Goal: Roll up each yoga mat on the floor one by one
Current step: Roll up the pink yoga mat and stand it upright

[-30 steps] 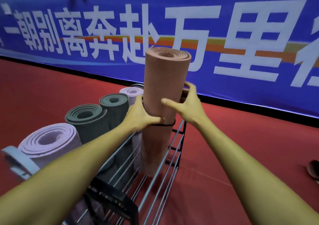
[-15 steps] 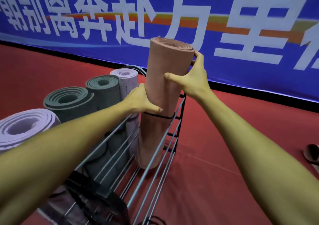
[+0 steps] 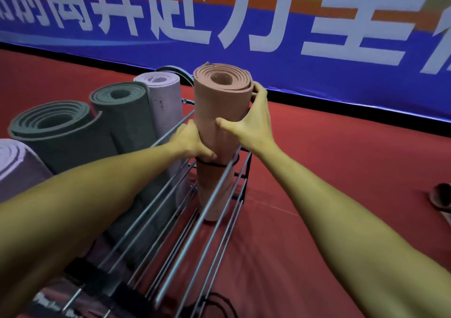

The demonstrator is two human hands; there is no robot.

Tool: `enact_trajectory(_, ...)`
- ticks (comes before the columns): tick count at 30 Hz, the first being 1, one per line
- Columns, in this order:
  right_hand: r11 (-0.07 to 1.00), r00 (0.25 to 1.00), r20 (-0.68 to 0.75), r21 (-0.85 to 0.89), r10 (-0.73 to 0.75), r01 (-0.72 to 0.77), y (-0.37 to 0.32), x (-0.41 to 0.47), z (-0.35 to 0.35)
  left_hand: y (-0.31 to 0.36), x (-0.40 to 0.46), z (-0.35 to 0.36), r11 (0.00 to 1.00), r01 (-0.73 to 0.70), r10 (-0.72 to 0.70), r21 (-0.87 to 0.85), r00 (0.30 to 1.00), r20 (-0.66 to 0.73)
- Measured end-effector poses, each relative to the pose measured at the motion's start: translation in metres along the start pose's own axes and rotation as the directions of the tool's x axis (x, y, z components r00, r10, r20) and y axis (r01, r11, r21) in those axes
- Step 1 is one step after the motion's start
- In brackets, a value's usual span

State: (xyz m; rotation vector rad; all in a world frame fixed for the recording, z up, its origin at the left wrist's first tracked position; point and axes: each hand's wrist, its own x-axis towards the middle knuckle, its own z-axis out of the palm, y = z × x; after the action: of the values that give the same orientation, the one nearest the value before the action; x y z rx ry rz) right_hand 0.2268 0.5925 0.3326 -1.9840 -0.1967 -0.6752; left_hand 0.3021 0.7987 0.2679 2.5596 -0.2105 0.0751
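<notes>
I have the rolled pink mat (image 3: 220, 103) standing upright at the far end of the metal rack (image 3: 195, 225), its lower end down between the rack's bars. My left grip (image 3: 192, 142) wraps its left side just above the black band (image 3: 214, 165) that circles the roll, and my right grip (image 3: 251, 122) clasps its right side, thumb across the front and fingers reaching up near the top rim. Beside the pink mat, on its left, a lilac mat (image 3: 166, 100) stands, then two green-grey mats (image 3: 127, 115). The rack sits on the red floor (image 3: 329, 171).
</notes>
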Motion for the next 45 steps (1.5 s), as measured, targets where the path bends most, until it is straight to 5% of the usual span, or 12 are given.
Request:
enact_trajectory(7,0.985,0.996,0.049,-0.160,0.069,-0.061,0.039,0.013,0.025,0.030,0.008,0.004,0.953,0.010,-0.058,-0.302,0.987,-0.148)
enact_trajectory(12,0.914,0.976,0.078,-0.372,0.202,-0.160,0.045,0.046,0.015,0.049,0.012,0.010,0.966,0.057,-0.114,-0.254,0.970,-0.216)
enact_trajectory(24,0.923,0.962,0.155,-0.351,0.223,-0.157,0.039,0.022,-0.005,0.052,-0.022,-0.009,0.978,0.110,-0.138,-0.179,0.978,-0.157)
enact_trajectory(32,0.954,0.948,0.247,-0.268,0.199,-0.131,0.023,0.007,-0.003,0.049,-0.049,-0.028,0.982,0.025,-0.063,-0.185,0.978,-0.201)
enact_trajectory(45,0.904,0.910,0.264,-0.373,0.320,-0.209,0.026,0.013,-0.007,0.068,-0.026,-0.030,0.980,0.084,-0.102,-0.182,0.990,-0.093)
